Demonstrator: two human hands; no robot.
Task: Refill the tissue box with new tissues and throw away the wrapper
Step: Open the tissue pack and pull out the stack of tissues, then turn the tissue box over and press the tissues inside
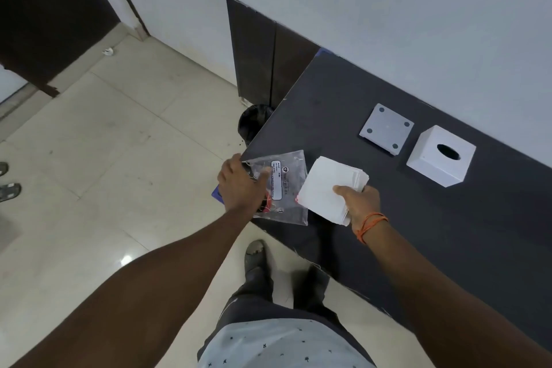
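My left hand (242,185) grips a clear plastic wrapper (288,188) with a printed label, at the near left corner of the dark table (388,218). A stack of white tissues (325,188) is out of the wrapper and held at its near edge by my right hand (360,203), just above the tabletop. Farther right on the table stands the white cube tissue box (440,157), its oval slot facing up. Its flat grey base plate (386,128) with round pads lies separately, to the left of the box.
A black bin (254,122) with a dark liner stands on the tiled floor just past the table's left edge. A white wall runs behind the table. Someone's sandalled feet (7,182) show at the far left. My own feet are below, by the table's near edge.
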